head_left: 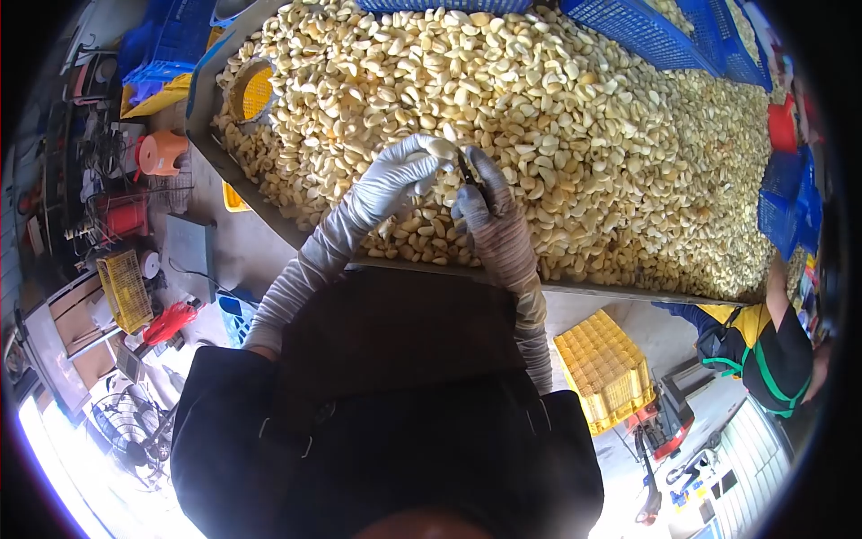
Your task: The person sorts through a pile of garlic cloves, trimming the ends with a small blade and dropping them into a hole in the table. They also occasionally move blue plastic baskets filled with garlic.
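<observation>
A wide table is heaped with pale, curved pieces that look like peeled garlic cloves (611, 153). Over the near part of the heap, my left hand (400, 175), in a whitish glove, pinches a single garlic clove (438, 149) between thumb and fingers. Close beside it, my right hand (485, 198), in a greyer, stained glove, is closed around a small dark knife (466, 169). The blade points up and lies right by the clove; whether it touches cannot be made out. My right fingers partly cover the handle.
Blue mesh baskets (628, 34) stand along the heap's far side. A yellow round mesh opening (256, 90) shows at its left end. On the floor are a yellow crate (606, 368) and a fan (126, 422). Another person (763, 350) stands at the right.
</observation>
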### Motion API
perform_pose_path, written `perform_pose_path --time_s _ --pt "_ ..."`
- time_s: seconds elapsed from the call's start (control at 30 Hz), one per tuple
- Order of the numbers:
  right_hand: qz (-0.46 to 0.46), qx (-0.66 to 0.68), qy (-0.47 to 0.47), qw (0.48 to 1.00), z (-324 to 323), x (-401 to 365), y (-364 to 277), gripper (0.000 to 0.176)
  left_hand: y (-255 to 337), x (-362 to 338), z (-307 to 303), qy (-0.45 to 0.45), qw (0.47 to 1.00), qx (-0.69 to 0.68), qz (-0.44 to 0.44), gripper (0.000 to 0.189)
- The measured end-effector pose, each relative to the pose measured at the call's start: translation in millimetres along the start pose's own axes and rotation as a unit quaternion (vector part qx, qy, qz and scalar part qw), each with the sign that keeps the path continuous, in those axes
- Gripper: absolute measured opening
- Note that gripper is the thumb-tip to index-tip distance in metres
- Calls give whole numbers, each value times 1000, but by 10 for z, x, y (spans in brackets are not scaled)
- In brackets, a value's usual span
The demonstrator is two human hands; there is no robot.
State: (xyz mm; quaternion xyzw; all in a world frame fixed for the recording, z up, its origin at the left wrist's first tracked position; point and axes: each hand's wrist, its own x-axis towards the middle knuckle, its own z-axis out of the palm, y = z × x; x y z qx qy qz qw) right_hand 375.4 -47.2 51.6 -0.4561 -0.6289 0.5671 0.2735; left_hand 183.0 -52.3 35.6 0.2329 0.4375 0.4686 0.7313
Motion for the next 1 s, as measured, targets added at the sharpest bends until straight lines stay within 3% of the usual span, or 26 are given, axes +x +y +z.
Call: perform_pose_path --time_s 0.1,0.2,0.23,0.27,0.33,0.37,0.4,0.47,0.5,0.53,0.57,0.6,0.63,0.67,0.7,0.8,0.87,0.9,0.93,1.0 --pt "32 -12 -17 999 37 32 -109 47 114 -69 84 -13 991 129 25 25" --pt "-4 34 3 999 61 35 -28 46 14 -69 44 -18 998 -53 -12 31" --pt "3 44 18 999 49 2 53 49 -123 -6 -25 24 984 -167 -48 31" --pt "18 71 36 997 23 2 77 51 -203 83 -195 -82 970 -225 -39 30" --pt "56 146 78 985 -28 13 95 53 -109 153 -136 -7 940 -334 -68 30" --pt "82 193 101 972 -49 6 89 53 -62 186 -176 -75 910 -397 -91 29" --pt "105 221 106 964 -82 7 29 52 -13 265 -113 -4 936 -344 -75 31" --pt "152 277 120 941 -148 10 -90 50 -50 662 -328 -68 961 -267 -9 29" --pt "149 268 117 945 -177 27 -78 49 128 804 -262 21 992 -113 47 29" --pt "148 259 115 947 -193 42 -55 49 307 948 -197 125 988 52 72 30" --pt "101 228 129 960 -161 75 -5 54 421 1074 -159 125 965 204 102 30" --pt "96 234 125 960 -166 96 -1 54 485 1193 -137 122 919 352 132 31" --pt "89 240 123 959 -173 132 2 53 419 1321 -180 86 822 516 225 31" --pt "83 248 121 958 -166 158 3 53 295 1426 -238 45 687 657 307 31" --pt "125 258 130 949 -165 191 -33 52 253 1444 -189 38 671 681 289 28" --pt "27 44 100 994 -205 261 294 51 254 1365 -157 22 707 669 228 23" --pt "17 2 96 995 -234 304 354 50 300 1186 -157 49 904 419 67 24" --pt "6 -12 99 995 -207 333 356 50 307 1057 -176 63 966 249 -7 26" --pt "-6 -26 102 994 -180 361 357 50 296 924 -162 78 991 69 -80 28" --pt "-39 -57 102 992 -102 436 352 51 263 734 -101 112 989 -15 -96 30"
